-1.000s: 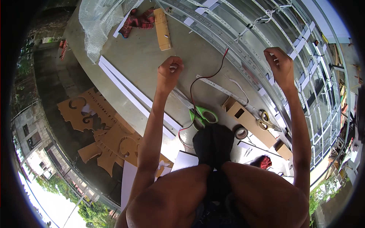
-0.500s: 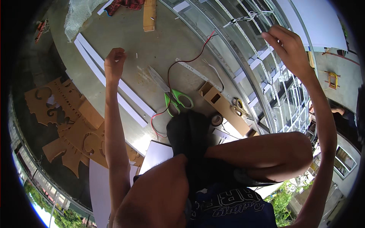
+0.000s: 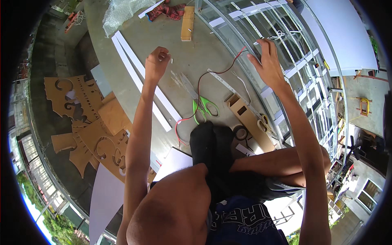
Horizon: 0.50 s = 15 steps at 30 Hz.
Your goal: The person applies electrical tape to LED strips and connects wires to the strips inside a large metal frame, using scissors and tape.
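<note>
My left hand hovers over the floor beside two long white strips, its fingers curled together; whatever they may hold is hidden. My right hand is open, thumb apart from the fingers, at the near edge of a metal frame carrying rows of LED strips. Close to its thumb lies the end of a red and black wire, which runs across the floor toward my feet. Between my hands are green-handled scissors and a loose LED strip with white wire.
By my feet lie a long cardboard box, a roll of dark tape and smaller scissors. Cut brown boards spread at the left. Bubble wrap, a checked cloth and a cardboard strip lie at the far side.
My right hand has come left and down off the LED rows, its fingers opening out. The view has shifted, and my left hand stays curled above the white strips.
</note>
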Tool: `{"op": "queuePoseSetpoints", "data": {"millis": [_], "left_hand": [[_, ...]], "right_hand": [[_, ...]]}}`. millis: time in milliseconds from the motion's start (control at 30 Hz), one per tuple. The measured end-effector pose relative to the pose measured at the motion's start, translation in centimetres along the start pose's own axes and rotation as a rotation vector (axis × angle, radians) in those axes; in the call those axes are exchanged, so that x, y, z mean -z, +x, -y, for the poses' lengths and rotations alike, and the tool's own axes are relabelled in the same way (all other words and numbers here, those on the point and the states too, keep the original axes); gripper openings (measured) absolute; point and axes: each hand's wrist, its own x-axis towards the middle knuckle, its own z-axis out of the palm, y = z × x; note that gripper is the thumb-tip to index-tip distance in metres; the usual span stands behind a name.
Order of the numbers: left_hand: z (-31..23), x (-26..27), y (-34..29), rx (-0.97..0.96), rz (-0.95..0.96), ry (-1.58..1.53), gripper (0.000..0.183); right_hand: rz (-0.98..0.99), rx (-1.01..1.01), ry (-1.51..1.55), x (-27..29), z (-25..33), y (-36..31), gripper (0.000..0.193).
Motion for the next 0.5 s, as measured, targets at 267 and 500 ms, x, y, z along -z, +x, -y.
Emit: {"op": "queuePoseSetpoints", "data": {"millis": [267, 500], "left_hand": [[-11.1, -12.1, -17.3, -0.886, 1.003, 0.037, 0.007], [-11.6, -17.3, -23.5, -1.055, 0.900, 0.403, 0.012]], "right_hand": [[-0.177, -0.310, 0.151, 1.8, 0.0, -8.0, 0.045], [-0.266, -0.478, 0.147, 4.8, 0.7, -13.0, 0.042]]}}
